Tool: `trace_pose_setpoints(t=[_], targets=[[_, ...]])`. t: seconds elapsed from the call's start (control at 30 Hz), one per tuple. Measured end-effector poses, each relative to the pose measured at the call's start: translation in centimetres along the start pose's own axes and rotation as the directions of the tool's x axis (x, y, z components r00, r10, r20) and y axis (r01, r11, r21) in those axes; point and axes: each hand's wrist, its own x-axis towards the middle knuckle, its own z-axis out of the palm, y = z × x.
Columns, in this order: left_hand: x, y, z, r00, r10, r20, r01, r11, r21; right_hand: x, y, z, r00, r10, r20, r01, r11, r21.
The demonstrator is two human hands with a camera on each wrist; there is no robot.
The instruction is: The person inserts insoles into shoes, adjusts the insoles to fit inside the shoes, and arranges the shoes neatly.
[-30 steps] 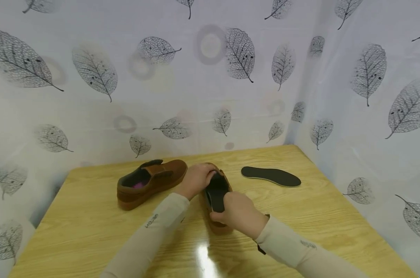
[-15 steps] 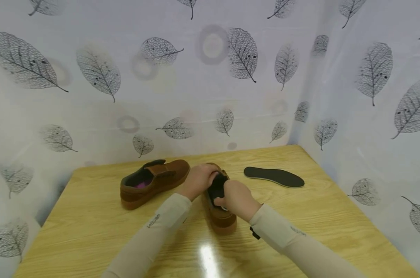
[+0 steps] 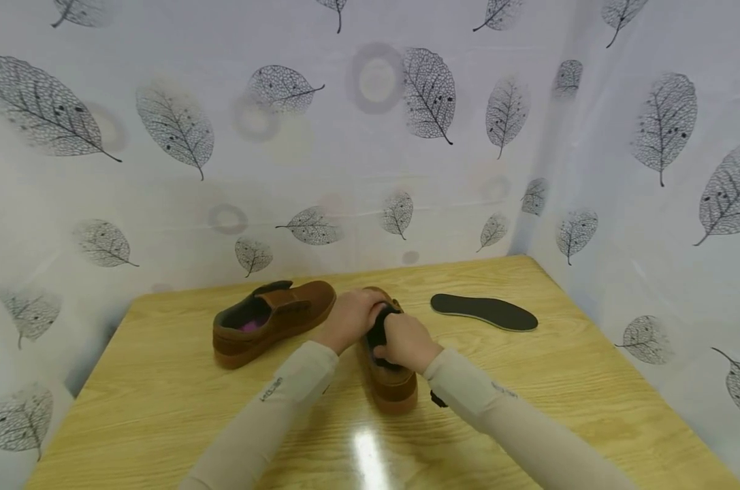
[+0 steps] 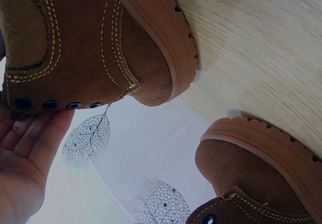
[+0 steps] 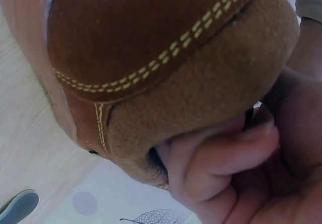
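Note:
A brown suede shoe stands on the table, heel towards me. My left hand holds its upper at the lace eyelets; in the left wrist view, the fingers lie along the eyelet edge. My right hand reaches into the shoe's opening, holding a black insole mostly hidden inside. Its curled fingers and thumb lie just inside the collar in the right wrist view; the gripped part of the insole is out of sight.
A second brown shoe with a purple patch inside stands to the left. Another black insole lies flat on the wooden table to the right. Leaf-patterned white sheets hang behind and to the right.
My right hand has moved forward and deeper into the shoe, and the insole has slid in with it, uncovering the shoe's heel. The left hand keeps its hold.

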Motion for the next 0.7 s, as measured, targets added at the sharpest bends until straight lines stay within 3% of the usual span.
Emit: trace_pose_setpoints(t=[0.33, 0.57, 0.7], targets=[[-0.1, -0.2, 0.1, 1.000, 0.014, -0.020, -0.013, 0.999, 0.040, 0.3, -0.3, -0.6, 0.994, -0.022, 0.107, 0.029, 0.997, -0.066], [0.1, -0.1, 0.4, 0.999, 0.039, -0.006, -0.038, 0.997, 0.064, 0.9, -0.1, -0.6, 0.982, 0.115, 0.152, -0.086, 0.980, -0.181], [0.2, -0.1, 0.3, 0.999, 0.041, -0.019, -0.039, 0.997, 0.063, 1.2, -0.1, -0.6, 0.978, 0.146, 0.150, -0.112, 0.971, -0.213]])
